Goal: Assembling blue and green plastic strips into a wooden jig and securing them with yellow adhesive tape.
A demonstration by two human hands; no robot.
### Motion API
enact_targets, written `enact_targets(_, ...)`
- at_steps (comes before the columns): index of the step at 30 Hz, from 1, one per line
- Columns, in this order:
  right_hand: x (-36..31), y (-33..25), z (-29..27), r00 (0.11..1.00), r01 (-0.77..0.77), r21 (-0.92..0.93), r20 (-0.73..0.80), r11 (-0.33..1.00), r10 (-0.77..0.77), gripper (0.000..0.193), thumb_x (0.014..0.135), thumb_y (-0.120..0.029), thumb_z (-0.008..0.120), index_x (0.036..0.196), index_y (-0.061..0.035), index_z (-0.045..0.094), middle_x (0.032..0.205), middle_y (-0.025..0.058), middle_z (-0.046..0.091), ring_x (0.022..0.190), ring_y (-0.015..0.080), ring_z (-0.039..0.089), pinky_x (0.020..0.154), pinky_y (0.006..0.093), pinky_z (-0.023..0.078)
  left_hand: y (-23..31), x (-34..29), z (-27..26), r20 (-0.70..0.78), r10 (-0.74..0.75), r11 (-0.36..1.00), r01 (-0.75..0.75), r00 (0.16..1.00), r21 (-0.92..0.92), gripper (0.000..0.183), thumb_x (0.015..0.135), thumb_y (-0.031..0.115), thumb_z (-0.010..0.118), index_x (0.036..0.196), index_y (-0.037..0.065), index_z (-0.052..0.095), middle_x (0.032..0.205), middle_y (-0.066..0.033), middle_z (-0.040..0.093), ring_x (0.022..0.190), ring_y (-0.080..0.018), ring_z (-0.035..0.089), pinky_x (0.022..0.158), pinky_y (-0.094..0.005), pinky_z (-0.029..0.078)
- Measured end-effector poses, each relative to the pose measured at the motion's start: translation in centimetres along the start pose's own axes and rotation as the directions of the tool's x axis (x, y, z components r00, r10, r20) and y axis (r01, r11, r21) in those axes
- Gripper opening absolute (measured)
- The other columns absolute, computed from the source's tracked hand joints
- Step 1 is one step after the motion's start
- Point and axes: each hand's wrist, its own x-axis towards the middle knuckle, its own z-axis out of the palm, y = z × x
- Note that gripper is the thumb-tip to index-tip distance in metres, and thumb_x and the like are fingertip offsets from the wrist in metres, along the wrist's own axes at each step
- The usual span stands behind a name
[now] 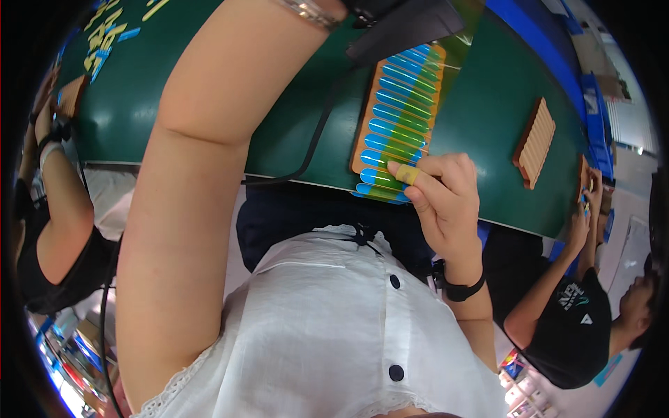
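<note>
A row of rounded blue-and-green strips (397, 129) lies over an orange-brown ridged tray (357, 157), and its lower end reaches past the tray at the table edge. Glossy clear film seems to cover the strips. My right hand (449, 195), with yellow tape around one finger, pinches the lower right end of this row between finger and thumb. My left arm stretches up across the table, and its hand lies beyond the upper edge. Near that wrist, a dark flat piece (404, 31) hides the far end of the tray. Yellowish clear film (463, 38) shows beside it.
Another ridged tray (535, 143) rests on the green table (300, 132) to the right. Loose yellow and blue strips (104, 35) lie at the far left. People work on both sides, one near a tray (72, 96). A black cable (317, 132) crosses the table.
</note>
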Motion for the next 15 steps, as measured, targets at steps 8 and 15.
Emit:
enact_targets(8,2.6,0.1,-1.1,0.953,-0.302,0.23,0.054,0.925,0.298,0.022,0.1,-0.017,0.055,0.099,-0.0021,0.071,0.071,0.0092,0.064,0.063,0.0212,0.061,0.059,0.0318,0.047,-3.5,2.5,-3.9,0.115,0.474,0.875,-0.481,0.873,0.05,0.046,0.102,0.043,0.039,0.108,0.005,0.065,0.121,-0.0069,0.063,0.099,-0.0224,0.049,0.104,-0.0558,0.033)
enact_targets(15,4.2,1.6,-1.1,0.879,-0.476,0.389,0.168,0.789,0.447,0.026,0.1,-0.019,0.056,0.098,0.001,0.071,0.058,0.0062,0.059,0.051,0.0106,0.055,0.052,0.027,0.044,-7.5,4.9,-3.8,0.291,0.743,0.585,-0.796,0.603,0.156,0.048,0.101,0.045,0.041,0.104,0.005,0.067,0.113,-0.0107,0.064,0.091,-0.0247,0.046,0.106,-0.0599,0.031)
